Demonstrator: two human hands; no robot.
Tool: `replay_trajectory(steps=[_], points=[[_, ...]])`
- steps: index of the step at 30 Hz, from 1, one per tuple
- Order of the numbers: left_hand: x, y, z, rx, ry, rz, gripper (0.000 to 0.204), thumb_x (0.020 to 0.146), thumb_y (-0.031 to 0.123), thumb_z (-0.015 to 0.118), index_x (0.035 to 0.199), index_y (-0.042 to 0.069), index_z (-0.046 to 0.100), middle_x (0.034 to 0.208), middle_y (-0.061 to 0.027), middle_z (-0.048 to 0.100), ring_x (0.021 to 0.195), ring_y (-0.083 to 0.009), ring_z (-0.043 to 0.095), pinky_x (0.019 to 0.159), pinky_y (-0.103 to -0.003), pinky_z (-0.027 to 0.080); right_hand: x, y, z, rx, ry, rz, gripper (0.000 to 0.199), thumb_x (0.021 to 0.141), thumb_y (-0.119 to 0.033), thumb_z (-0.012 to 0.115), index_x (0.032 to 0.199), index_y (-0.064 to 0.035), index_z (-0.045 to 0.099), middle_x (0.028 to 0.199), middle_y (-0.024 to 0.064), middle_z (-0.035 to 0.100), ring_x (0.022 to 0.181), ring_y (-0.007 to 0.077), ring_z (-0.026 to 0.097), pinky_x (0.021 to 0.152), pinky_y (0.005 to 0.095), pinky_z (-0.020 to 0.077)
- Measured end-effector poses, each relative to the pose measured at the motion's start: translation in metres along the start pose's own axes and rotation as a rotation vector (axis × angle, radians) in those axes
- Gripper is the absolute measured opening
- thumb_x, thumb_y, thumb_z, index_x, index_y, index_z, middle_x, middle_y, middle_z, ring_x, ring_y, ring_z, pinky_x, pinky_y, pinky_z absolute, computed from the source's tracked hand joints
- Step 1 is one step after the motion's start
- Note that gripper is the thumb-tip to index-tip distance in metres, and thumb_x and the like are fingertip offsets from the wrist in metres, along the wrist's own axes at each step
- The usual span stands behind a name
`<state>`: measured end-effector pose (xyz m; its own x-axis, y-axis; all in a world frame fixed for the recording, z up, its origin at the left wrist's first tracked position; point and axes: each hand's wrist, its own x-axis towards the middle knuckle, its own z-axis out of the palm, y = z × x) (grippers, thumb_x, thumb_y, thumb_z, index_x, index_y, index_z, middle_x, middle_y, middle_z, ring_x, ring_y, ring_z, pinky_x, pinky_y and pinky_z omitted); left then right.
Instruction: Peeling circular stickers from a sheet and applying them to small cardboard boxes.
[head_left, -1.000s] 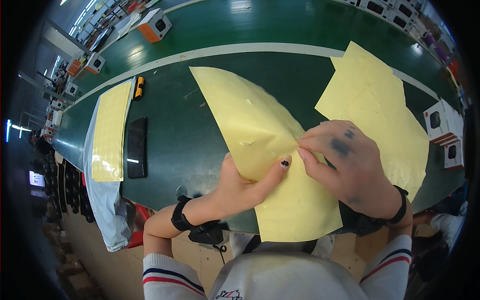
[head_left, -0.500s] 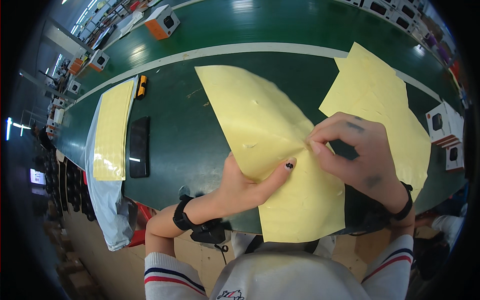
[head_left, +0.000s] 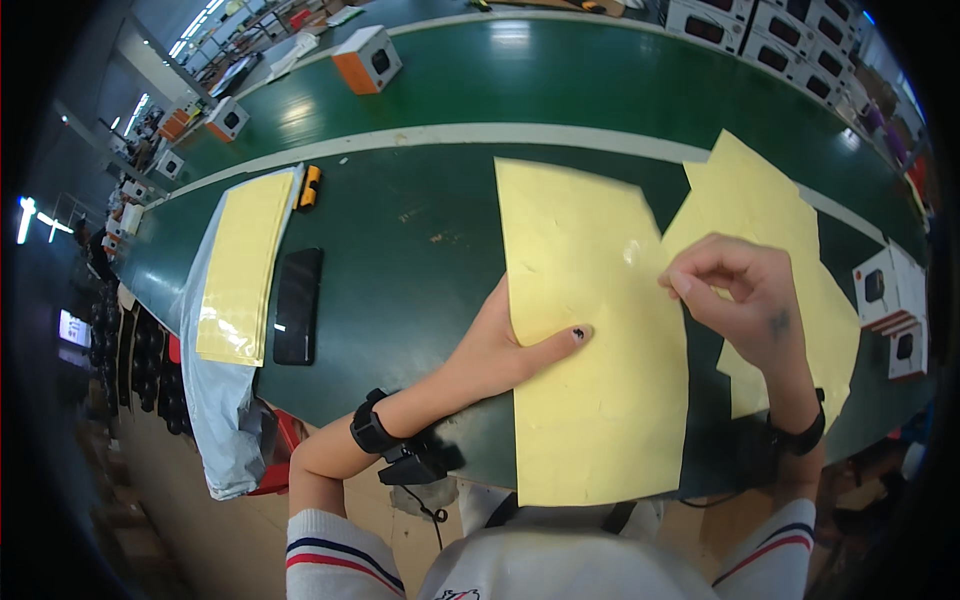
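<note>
My left hand [head_left: 505, 340] grips a yellow sheet [head_left: 600, 400] by its left edge, thumb flat on top and the other fingers hidden beneath. The sheet hangs over the near table edge, nearly flat, with a few small dents and a shiny spot. Beside its right edge, my right hand [head_left: 745, 290] is closed in a pinch, thumb against forefinger. Whether anything small sits between those fingertips I cannot make out. Beneath and beyond the right hand, several loose yellow sheets [head_left: 765, 220] lie overlapping at odd angles.
On the left, a stack of yellow sheets [head_left: 240, 270] rests on a pale plastic bag [head_left: 222, 430] that droops off the table. Nearby lie a black phone [head_left: 298, 305] and a yellow-and-black cutter [head_left: 311, 187]. White boxes [head_left: 890, 285] stand at right; an orange-and-white box [head_left: 367, 60] sits on the green conveyor belt [head_left: 500, 65].
The sheet has gone from bent and creased to nearly flat and upright. My right fingers have come away from its middle to beside its right edge. The view has shifted slightly.
</note>
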<state>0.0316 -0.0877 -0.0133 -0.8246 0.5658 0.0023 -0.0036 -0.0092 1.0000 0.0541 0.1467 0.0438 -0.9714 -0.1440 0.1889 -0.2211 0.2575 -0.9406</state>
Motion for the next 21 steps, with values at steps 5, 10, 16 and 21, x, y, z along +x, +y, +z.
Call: replay_trajectory(steps=[5,10,16,21], points=[[0.017,-0.004,-0.05,0.152,0.275,-0.056,0.077,0.082,0.013,0.066,0.14,0.003,0.016,0.131,-0.0188,0.039,0.117,-0.0231,0.045,0.096,-0.035,0.04,-0.002,0.02,0.007,0.103,-0.128,0.212,0.01,0.081,-0.003,0.063,0.084,0.0061,0.065,0.082,0.0074,0.067,0.075,0.0101,0.063,0.071,0.0217,0.0506],[0.102,-0.004,-0.192,0.674,0.573,0.173,0.081,0.074,0.022,0.07,0.136,0.001,0.023,0.126,-0.026,0.039,0.11,-0.0305,0.049,0.089,-0.036,0.045,0.0,0.06,0.033,0.178,-0.226,0.364,0.011,0.084,-0.005,0.063,0.087,0.0059,0.065,0.083,0.008,0.068,0.075,0.0095,0.063,0.071,0.0209,0.0506],[0.191,0.031,-0.33,1.254,0.803,0.114,0.081,0.07,0.029,0.07,0.136,0.005,0.029,0.132,-0.0261,0.034,0.11,-0.0457,0.049,0.09,-0.044,0.046,0.0,0.066,0.038,0.272,-0.228,0.388,0.01,0.086,-0.003,0.061,0.089,0.0049,0.065,0.086,0.0085,0.067,0.08,0.0096,0.063,0.074,0.0212,0.0503],[0.228,0.023,-0.349,1.364,0.891,-0.113,0.083,0.068,0.034,0.071,0.14,0.027,0.03,0.143,-0.0179,0.027,0.116,-0.0461,0.045,0.091,-0.052,0.045,0.003,0.073,0.038,0.33,-0.257,0.333,0.008,0.085,0.001,0.059,0.089,0.0044,0.065,0.085,0.0072,0.066,0.079,0.0093,0.062,0.073,0.0217,0.0509]])
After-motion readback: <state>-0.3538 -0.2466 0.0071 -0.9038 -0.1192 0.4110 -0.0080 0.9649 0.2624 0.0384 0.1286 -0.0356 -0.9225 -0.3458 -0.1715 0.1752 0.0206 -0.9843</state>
